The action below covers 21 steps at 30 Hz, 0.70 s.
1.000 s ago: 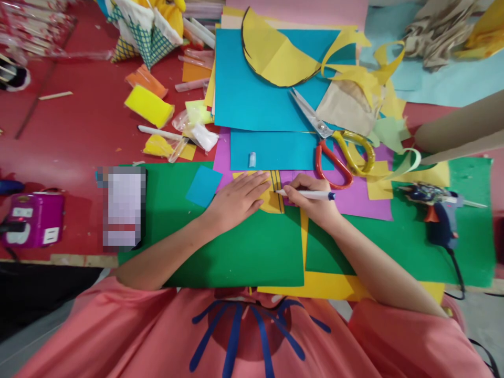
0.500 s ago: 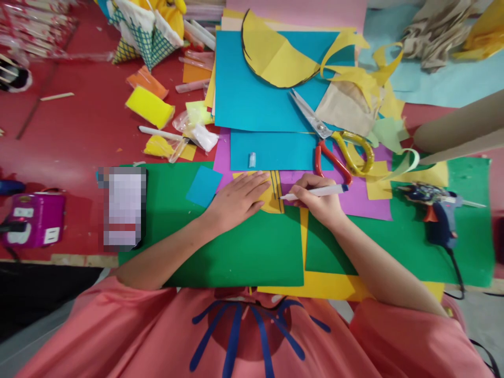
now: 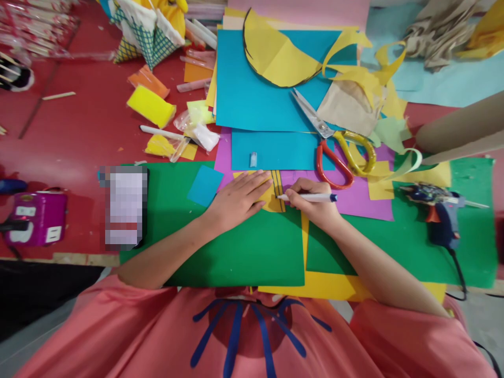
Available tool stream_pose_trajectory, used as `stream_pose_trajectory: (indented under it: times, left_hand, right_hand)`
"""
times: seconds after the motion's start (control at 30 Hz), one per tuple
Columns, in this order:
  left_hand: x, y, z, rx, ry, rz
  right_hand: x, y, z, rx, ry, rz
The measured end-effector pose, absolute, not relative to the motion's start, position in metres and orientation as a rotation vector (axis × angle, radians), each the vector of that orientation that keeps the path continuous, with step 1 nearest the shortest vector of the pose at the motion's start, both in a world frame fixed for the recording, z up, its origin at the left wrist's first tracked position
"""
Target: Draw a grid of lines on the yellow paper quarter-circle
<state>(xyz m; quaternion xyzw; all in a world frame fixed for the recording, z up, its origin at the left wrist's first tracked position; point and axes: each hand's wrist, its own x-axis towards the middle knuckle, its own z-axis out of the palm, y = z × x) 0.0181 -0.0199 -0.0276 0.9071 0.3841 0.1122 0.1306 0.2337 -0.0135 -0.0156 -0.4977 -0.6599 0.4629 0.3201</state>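
My left hand (image 3: pixel 240 197) lies flat, fingers stretched out, on a small yellow piece of paper (image 3: pixel 271 202) and covers much of it. Dark lines run down the paper's right part. A white marker (image 3: pixel 321 198) with a dark blue end is pinched in my right hand (image 3: pixel 315 202), its tip at the lines. Beyond my left fingers a small clear cap (image 3: pixel 253 159) rests on a blue sheet (image 3: pixel 283 147). Scissors (image 3: pixel 326 136) with one red and one yellow handle lie past my right hand.
A glue gun (image 3: pixel 444 220) lies on the green sheet (image 3: pixel 244 257) at right, near a cardboard tube (image 3: pixel 460 123). At left are a phone (image 3: pixel 125 207) and a purple box (image 3: pixel 37 218). A yellow half-round paper (image 3: pixel 275 55) and paper strips (image 3: pixel 366 81) lie at the back.
The marker has tilted, its rear end now lower and nearer me, and my right hand has shifted slightly left. The left hand stays on the paper.
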Motion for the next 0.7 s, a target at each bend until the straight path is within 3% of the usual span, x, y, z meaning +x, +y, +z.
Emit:
stream_pose_trajectory:
  times: [0.7]
  left_hand:
    - [0.0176,-0.0197,-0.0259,2.671,1.113,0.3]
  right_hand:
    - [0.2352,-0.0128,-0.0126,-1.322,-1.705,1.315]
